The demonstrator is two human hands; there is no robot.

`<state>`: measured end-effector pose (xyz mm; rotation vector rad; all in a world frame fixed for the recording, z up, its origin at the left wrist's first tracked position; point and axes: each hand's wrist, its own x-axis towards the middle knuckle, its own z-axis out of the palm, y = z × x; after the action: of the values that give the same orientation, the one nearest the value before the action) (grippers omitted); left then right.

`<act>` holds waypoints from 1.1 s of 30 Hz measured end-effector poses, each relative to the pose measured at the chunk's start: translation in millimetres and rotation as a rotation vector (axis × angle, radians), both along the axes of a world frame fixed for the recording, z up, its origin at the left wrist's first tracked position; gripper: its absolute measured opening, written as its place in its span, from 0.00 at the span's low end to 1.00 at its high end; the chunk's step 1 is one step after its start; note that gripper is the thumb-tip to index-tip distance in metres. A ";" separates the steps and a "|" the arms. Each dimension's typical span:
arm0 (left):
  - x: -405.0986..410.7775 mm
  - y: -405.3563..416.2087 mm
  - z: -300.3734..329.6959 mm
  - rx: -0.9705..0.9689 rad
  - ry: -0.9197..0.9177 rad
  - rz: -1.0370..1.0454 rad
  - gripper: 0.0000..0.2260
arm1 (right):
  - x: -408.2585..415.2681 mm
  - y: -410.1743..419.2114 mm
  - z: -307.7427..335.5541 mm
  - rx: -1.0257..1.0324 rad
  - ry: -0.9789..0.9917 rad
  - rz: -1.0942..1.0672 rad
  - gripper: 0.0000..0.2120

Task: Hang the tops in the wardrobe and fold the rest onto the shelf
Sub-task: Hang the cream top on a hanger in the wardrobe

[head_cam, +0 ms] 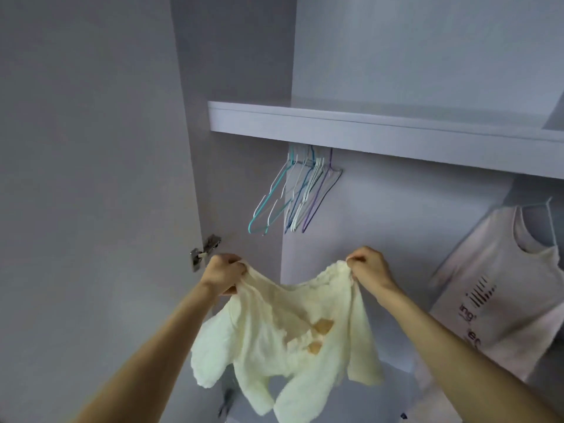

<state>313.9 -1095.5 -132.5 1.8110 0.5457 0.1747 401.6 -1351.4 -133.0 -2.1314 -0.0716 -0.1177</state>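
Observation:
A cream fuzzy top (274, 340) with small tan patches hangs spread in front of the open wardrobe. My left hand (224, 274) grips its upper left edge and my right hand (367, 267) pinches its upper right edge, both at about the same height. Several bare wire hangers (297, 193), teal, white, blue and purple, hang bunched under the shelf (366, 129) just above and between my hands. A white printed T-shirt (500, 282) hangs on a hanger at the right.
The open wardrobe door (91, 178) fills the left side, with a metal hinge (204, 250) close to my left hand. The wardrobe's pale back wall lies behind the top. The lower floor of the wardrobe is mostly hidden.

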 end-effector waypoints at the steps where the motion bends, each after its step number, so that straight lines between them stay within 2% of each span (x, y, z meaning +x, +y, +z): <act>1: 6.0 -7.1 5.7 -0.106 -0.002 0.003 0.10 | 10.1 2.4 -2.5 0.024 0.013 0.015 0.05; 3: 19.6 -19.8 13.2 -0.229 -0.001 0.014 0.09 | 35.0 8.5 -5.3 0.092 0.044 0.071 0.07; 5: 29.2 -29.4 18.1 -0.273 0.010 0.023 0.08 | 59.2 20.6 -4.7 0.193 0.094 0.120 0.08; 8: 37.6 -35.3 19.3 -0.267 0.030 0.066 0.08 | 88.2 45.3 0.7 0.412 0.228 0.161 0.10; 10: 41.5 -34.7 19.5 -0.215 0.026 0.116 0.09 | 106.1 62.9 1.3 0.483 0.323 0.177 0.09; 15: 40.9 -20.3 18.9 -0.001 -0.060 0.220 0.09 | 131.3 99.2 3.4 0.472 0.348 0.159 0.09; 19: 39.4 -10.2 17.9 0.187 -0.077 0.267 0.09 | 139.3 113.1 4.8 0.437 0.251 0.105 0.11; 25: 35.6 -7.3 18.8 0.631 0.024 0.267 0.07 | 131.3 92.7 6.5 0.376 0.076 0.084 0.06; 28: 32.7 -7.9 16.8 0.874 0.014 0.262 0.08 | 125.8 75.2 10.1 0.337 0.042 0.086 0.05; 30: 31.6 -5.5 12.9 0.949 -0.009 0.248 0.09 | 117.9 64.7 8.3 0.332 0.047 0.088 0.04; 33: 33.5 -3.6 3.7 0.947 -0.019 0.225 0.08 | 94.4 50.2 -11.0 0.320 0.109 0.128 0.06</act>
<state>347.5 -1099.1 -128.8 2.6467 0.7183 0.6939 496.0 -1301.2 -144.0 -1.8044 -0.1166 0.0592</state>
